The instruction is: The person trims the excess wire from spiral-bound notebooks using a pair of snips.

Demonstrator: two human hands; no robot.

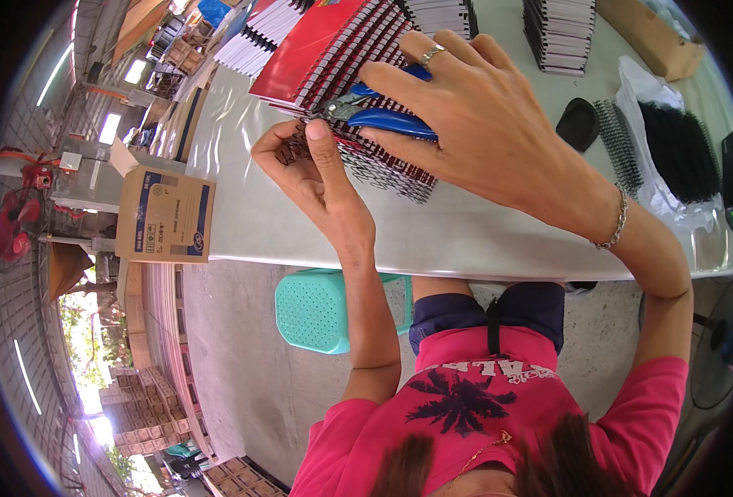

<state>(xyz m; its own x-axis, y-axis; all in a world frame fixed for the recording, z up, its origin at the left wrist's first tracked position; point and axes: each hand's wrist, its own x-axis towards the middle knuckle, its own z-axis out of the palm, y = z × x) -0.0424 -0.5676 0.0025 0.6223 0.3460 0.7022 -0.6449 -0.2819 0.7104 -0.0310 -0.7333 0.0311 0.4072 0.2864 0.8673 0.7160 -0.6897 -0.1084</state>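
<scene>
A stack of red-covered notebooks (304, 56) lies on the table's far side, its bound edges fanned toward me. Black wire bindings (387, 176) stick out loosely along the stack's near side. My right hand (499, 132) is closed round blue-handled pliers (393, 123), with one handle under the fingers and the other by the thumb. The metal jaws of the pliers meet the stack's left corner. There my left hand (329, 195) pinches the end of a black wire binding between thumb and fingers, its thumb tip just below the jaws. The exact bite of the jaws is too small to tell.
More notebook stacks (558, 33) stand along the far side of the table (300, 240). To the right are a black oval object (577, 124), black wire bindings (679, 153) on white plastic and an open carton (660, 37). A cardboard box (168, 214) and a green stool (310, 311) are at left.
</scene>
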